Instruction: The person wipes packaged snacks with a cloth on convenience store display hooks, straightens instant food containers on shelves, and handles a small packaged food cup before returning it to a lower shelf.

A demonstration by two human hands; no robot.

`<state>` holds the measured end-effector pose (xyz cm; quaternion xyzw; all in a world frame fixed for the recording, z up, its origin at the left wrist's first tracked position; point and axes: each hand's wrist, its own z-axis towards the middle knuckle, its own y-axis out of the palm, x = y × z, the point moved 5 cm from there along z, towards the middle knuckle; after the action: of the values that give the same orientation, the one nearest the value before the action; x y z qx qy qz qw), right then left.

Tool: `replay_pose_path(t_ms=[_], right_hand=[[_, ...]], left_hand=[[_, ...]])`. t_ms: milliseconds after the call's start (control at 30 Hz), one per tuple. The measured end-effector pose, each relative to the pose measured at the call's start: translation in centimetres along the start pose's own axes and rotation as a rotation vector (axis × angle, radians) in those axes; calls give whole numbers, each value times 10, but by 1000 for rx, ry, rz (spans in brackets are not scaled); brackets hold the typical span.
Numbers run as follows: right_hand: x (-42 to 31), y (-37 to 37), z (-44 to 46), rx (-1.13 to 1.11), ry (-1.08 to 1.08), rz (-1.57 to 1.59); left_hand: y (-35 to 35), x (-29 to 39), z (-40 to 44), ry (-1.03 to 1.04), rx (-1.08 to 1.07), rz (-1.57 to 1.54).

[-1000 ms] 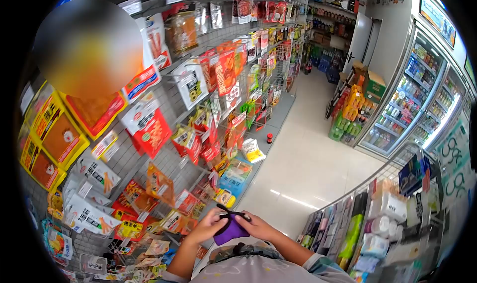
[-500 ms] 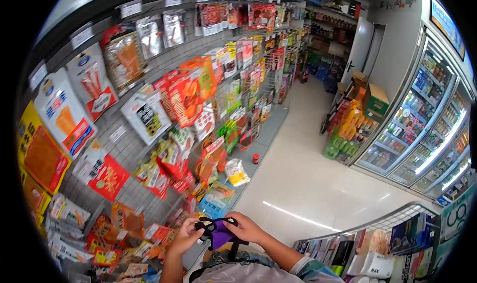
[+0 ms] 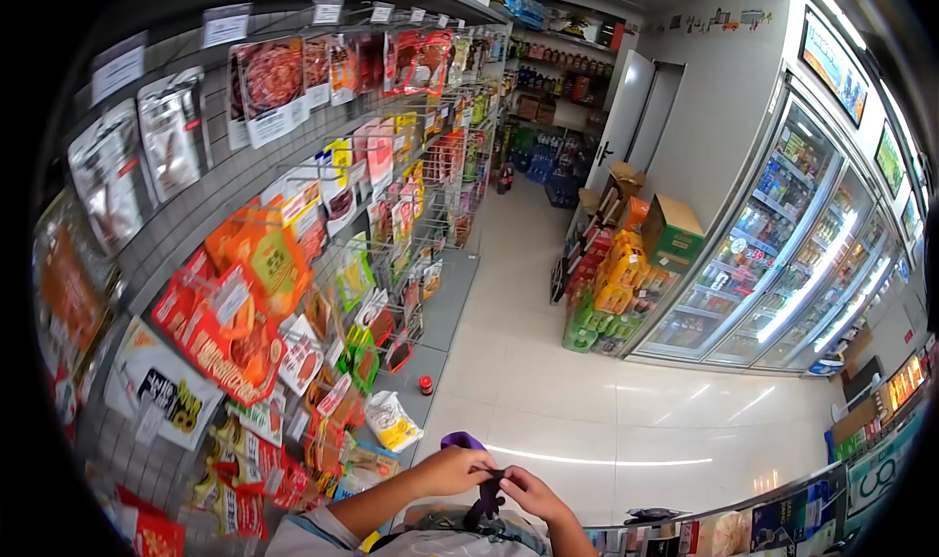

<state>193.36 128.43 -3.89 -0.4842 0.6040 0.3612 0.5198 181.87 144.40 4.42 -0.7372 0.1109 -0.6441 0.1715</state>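
A purple cloth item with black straps (image 3: 463,442) is held low in front of my body; its exact kind is unclear. My left hand (image 3: 458,472) reaches in from the left, fingers pinched on the dark strap part, with purple fabric showing just beyond the knuckles. My right hand (image 3: 533,490) closes on the same dark strap from the other side, fingertips almost touching the left ones. Below the hands a dark strap end (image 3: 486,503) hangs down over my clothing. Part of the item is hidden behind my fingers.
At left, a wire rack carries hanging snack packets (image 3: 235,332). A white-and-yellow bag (image 3: 391,420) and a red-lidded jar (image 3: 425,386) stand on its base ledge. Ahead are stacked drinks and a green carton (image 3: 673,232), glass-door fridges (image 3: 753,244), and shelved goods at lower right.
My view has turned right. The purple item, earlier spread between both hands, is now bunched, with its purple part beyond my left hand and both hands pinching the dark strap.
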Motion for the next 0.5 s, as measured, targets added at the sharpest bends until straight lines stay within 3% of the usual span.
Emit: replay_pose_path(t_ms=[133, 300, 367, 400, 500], right_hand=[[3, -25, 30, 167, 21, 50], [0, -49, 76, 36, 97, 54], [-28, -59, 101, 130, -293, -296], [-39, -64, 112, 110, -367, -297], [-43, -75, 148, -89, -349, -46]], left_hand=[[-15, 3, 45, -12, 11, -123], [-36, -39, 80, -114, 134, -212], [-44, -52, 86, -173, 165, -244], [-47, -56, 87, -217, 179, -277], [-49, -82, 97, -208, 337, -472]])
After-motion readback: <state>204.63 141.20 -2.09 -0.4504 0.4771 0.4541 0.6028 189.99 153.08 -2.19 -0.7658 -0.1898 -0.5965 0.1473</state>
